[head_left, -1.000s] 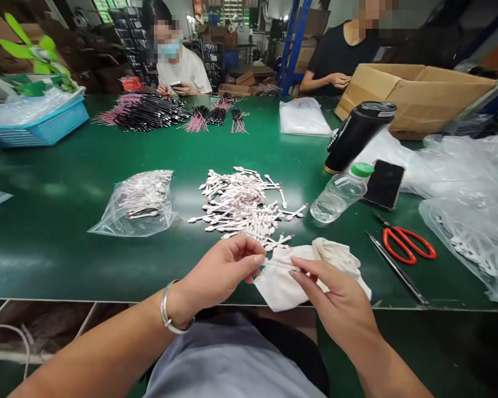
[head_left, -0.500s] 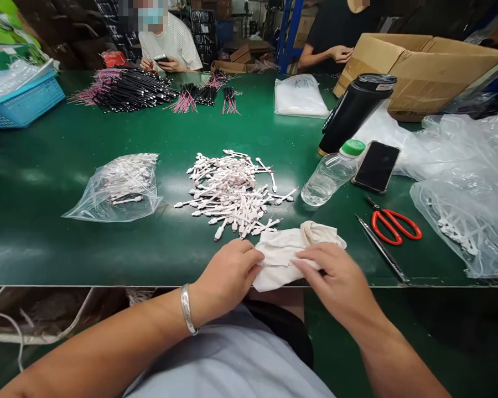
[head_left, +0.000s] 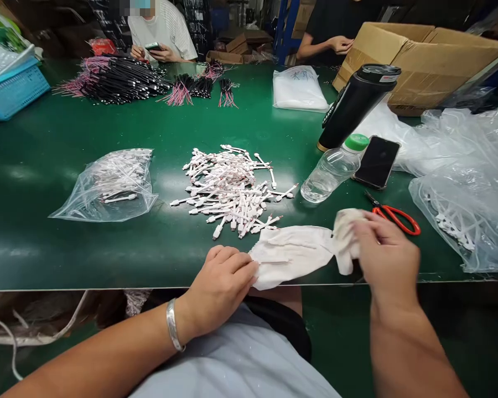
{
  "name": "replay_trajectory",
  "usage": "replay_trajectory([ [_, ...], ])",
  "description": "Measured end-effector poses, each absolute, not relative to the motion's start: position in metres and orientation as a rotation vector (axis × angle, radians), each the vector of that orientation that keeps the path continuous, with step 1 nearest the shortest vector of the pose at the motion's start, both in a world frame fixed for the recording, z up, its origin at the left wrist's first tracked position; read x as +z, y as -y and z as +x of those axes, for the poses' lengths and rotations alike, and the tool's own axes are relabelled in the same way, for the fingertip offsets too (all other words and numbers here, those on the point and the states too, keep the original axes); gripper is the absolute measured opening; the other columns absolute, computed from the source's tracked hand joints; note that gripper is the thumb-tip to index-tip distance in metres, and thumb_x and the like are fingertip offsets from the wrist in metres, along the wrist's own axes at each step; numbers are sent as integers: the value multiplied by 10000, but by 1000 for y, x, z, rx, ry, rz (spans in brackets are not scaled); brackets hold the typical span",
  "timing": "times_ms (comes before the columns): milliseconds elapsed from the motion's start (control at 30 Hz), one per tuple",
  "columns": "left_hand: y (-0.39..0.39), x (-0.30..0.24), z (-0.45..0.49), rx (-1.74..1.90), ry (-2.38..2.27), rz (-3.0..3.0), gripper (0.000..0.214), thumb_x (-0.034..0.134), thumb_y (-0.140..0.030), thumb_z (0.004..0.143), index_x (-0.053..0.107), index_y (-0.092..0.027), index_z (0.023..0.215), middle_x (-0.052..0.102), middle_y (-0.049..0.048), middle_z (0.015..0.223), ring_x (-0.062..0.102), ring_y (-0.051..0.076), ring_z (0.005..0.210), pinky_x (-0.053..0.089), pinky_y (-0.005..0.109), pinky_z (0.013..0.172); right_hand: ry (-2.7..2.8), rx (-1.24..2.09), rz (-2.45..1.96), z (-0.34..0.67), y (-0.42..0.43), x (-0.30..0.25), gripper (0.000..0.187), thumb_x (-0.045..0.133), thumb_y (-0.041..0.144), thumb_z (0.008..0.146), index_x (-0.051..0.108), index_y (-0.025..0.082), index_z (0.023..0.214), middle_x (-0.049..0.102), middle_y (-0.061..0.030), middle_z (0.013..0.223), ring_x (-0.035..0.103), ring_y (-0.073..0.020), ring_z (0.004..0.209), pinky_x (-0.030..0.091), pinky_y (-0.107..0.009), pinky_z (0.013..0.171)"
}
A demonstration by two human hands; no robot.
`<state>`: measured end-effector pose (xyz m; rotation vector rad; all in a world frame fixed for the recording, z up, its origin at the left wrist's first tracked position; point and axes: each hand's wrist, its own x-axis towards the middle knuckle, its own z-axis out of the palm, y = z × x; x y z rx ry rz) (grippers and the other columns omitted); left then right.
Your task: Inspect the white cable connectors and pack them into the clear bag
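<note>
From the head view only: a white cotton cloth (head_left: 290,257) drawn out rightward along the near edge of the green workbench (head_left: 66,254), no longer gathered between both hands as half a second ago. Flat at its left end, bunched at its right.

At the near left, the left hand (head_left: 219,290), palm down, fingers loosely curled on the cloth's left end, a silver bangle (head_left: 173,325) at the wrist; whether gripping or only pinning, impossible to tell. Off to the right, the right hand (head_left: 385,260), blurred with motion, closed around the bunched end. Lying on the flat part, just beside the left fingertips, a thin white strip (head_left: 276,262), now uncovered and out of both hands.

Straight ahead, a loose heap of white cable pieces (head_left: 228,190), with a clear zip bag (head_left: 108,188) of the same kind of pieces to the left. To the right, a plastic water bottle (head_left: 330,171), a black tumbler (head_left: 354,108), a phone (head_left: 376,162) and red-handled scissors (head_left: 394,218), partly behind the right hand.

Farther off, black cables with pink wires (head_left: 120,83), and a co-worker's hands (head_left: 157,52) around a phone.
</note>
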<state>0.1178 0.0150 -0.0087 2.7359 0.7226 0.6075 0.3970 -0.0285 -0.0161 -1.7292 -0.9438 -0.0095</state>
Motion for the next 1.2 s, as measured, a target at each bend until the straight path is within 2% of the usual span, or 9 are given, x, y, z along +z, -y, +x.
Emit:
replay_trajectory([
  [133,-16,-11,116,642,-712,2711,159,473,-174,886,575,-171,1008,642,51,954,505,172,861,344,357,796,376,159,-1296,418,40,10,74,498,230,720,564,197,717,642,-113,1005,611,-266,967,488,-477,805],
  [267,-17,-8,114,690,-709,2612,157,503,-160,868,568,-180,1009,640,45,951,519,165,850,352,353,800,316,451,-1204,417,57,39,290,351,325,851,617,268,752,601,-65,978,606,-233,877,512,-470,748],
  [333,-18,-1,113,794,-699,2543,167,507,-141,861,563,-185,1012,638,45,935,530,155,841,364,343,797,446,549,-1204,404,63,46,302,417,452,844,594,267,685,543,-31,793,564,-180,677,527,-399,605],
  [400,-19,8,113,879,-704,2496,173,500,-124,860,562,-192,1007,635,42,914,535,146,828,374,332,793,579,696,-1195,384,66,47,319,602,539,725,534,243,628,450,21,639,450,-114,506,464,-297,444],
  [500,-19,17,113,819,-703,2552,169,487,-129,866,577,-203,988,631,32,885,520,139,782,373,319,754,732,734,-1321,353,68,40,238,709,407,681,533,247,696,455,56,537,396,-90,412,335,-212,331],
  [600,-17,10,116,722,-712,2682,168,469,-135,874,598,-200,961,632,35,866,498,142,744,366,317,714,1195,622,-1506,331,65,29,75,614,305,794,621,235,819,552,15,651,522,-124,534,433,-236,433],
  [733,-13,-8,122,705,-765,2751,171,447,-143,886,602,-169,952,632,52,864,502,159,769,381,325,717,2003,456,-1533,317,54,13,253,383,185,907,635,209,910,585,-50,815,553,-162,740,465,-272,638],
  [1067,-17,-10,126,647,-769,2698,181,433,-139,892,614,-153,906,625,50,844,477,156,749,395,320,704,2644,-138,-1390,322,42,8,225,445,12,768,614,160,762,524,-50,674,400,-184,580,259,-299,501],
  [1200,-19,-11,125,636,-735,2669,187,428,-138,897,611,-161,929,622,51,863,468,151,761,397,323,733,2636,-48,-1369,326,37,8,212,448,40,808,620,164,823,536,-44,705,399,-177,597,271,-305,532],
])
